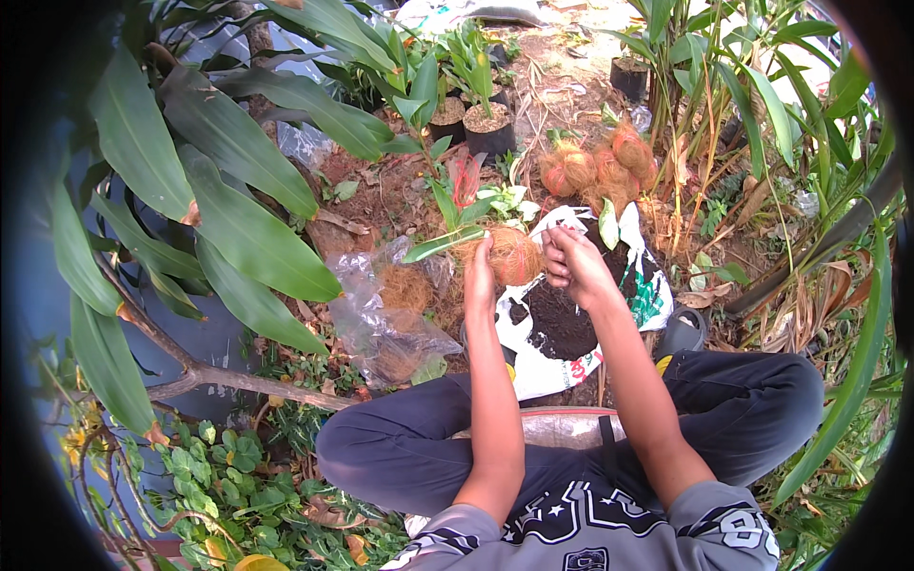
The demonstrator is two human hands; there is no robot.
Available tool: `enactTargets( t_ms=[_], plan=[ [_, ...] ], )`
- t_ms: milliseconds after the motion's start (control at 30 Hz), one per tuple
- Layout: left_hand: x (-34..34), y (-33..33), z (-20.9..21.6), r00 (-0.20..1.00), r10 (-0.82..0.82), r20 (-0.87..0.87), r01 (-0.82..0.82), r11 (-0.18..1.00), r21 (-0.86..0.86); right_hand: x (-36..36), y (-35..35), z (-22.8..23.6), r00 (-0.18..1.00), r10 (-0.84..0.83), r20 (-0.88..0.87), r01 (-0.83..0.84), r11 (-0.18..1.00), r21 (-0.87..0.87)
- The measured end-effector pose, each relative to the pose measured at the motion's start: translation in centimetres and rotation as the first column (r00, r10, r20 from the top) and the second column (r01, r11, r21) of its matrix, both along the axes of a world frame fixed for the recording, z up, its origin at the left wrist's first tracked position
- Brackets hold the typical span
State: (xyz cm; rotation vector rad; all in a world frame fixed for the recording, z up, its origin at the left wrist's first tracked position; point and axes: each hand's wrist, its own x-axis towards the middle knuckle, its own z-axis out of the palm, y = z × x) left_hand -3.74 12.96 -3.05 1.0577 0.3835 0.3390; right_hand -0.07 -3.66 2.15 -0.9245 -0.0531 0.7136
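Note:
My left hand [479, 273] is closed on the left side of a ball of brown coconut fibre [512, 255]. A leafy plant [449, 214] with green leaves and a reddish tip rises at the ball's far left. My right hand [577, 266] is just right of the ball, above the bag, its fingers curled together in a pinch. Whatever those fingers hold, if anything, is too small to make out. Below both hands, a white plastic bag [543, 376] with green and red print lies spread open with dark soil [562, 319] in it.
Several finished-looking fibre balls [609, 164] are piled at the far right of the bag. Left of my hands lies a clear plastic bag [367, 300] with loose coconut fibre [405, 288]. Black-potted plants [488, 131] stand beyond. Large leaves [243, 214] and a branch [257, 385] reach in from the left.

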Motion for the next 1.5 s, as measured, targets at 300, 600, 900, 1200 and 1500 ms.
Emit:
enactTargets(
  t_ms=[300,600,900,1200,1500],
  plan=[
    [-0.7,1.0,1.2,0.997,0.043,0.071,-0.025,0.971,-0.239,-3.9,4.2,-3.2,0.898,0.426,-0.108,-0.411,0.901,0.138],
    [-2.2,0.4,2.4,0.984,-0.082,0.156,0.118,0.963,-0.241,0.7,0.6,-8.0,0.905,0.179,-0.385,-0.158,0.984,0.087],
    [-0.8,-1.2,1.3,0.986,-0.100,-0.130,0.137,0.938,0.319,0.7,-0.5,-0.8,0.998,-0.066,0.005,0.066,0.994,-0.083],
    [-1.1,-0.5,1.3,0.971,-0.057,-0.232,0.037,0.995,-0.088,-3.2,4.0,-3.3,0.799,0.499,-0.335,-0.332,0.831,0.447],
    [-1.9,-1.1,3.7,0.971,-0.140,0.194,0.177,0.966,-0.188,-0.8,2.3,-11.2,0.836,0.375,-0.400,-0.273,0.918,0.289]
  ],
)
